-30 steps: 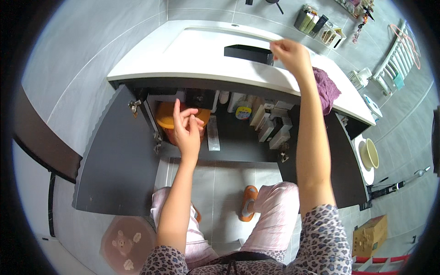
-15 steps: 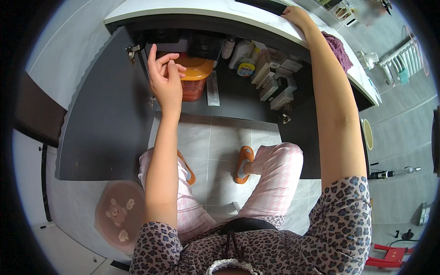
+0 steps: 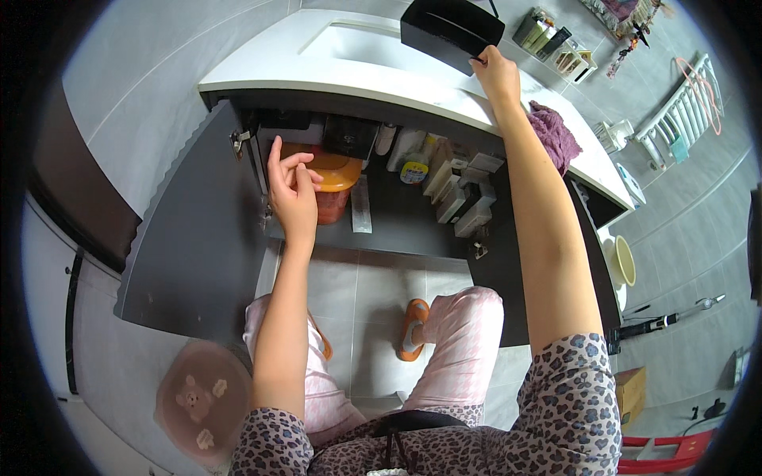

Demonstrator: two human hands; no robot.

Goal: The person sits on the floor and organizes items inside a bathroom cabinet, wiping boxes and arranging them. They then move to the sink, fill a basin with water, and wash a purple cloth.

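Note:
Up on the white counter [image 3: 317, 78], my right hand [image 3: 498, 78] grips the near right corner of a black open-topped box [image 3: 444, 44], its fingertips curled over the rim. My left hand [image 3: 292, 190] hangs at the cabinet opening with its fingers loosely apart, holding nothing. Just behind it stands a reddish plastic tub with an orange lid [image 3: 337, 170]. A black box [image 3: 349, 136] sits behind the tub's lid. To the right on the cabinet floor are a flat clear packet [image 3: 361, 205], a yellow-labelled bottle [image 3: 414, 169] and several small boxes [image 3: 460, 190].
The left cabinet door [image 3: 190, 230] stands wide out beside my left arm. A sink basin [image 3: 365, 44] lies behind the counter's front edge, and a purple cloth [image 3: 553, 136] is by my right forearm. A pink basin [image 3: 202, 401] rests on the floor at lower left.
The view has tilted up, so the scene sits lower and the sink and black counter box show more fully. My right hand stays at that box; my left hand keeps its loose pose.

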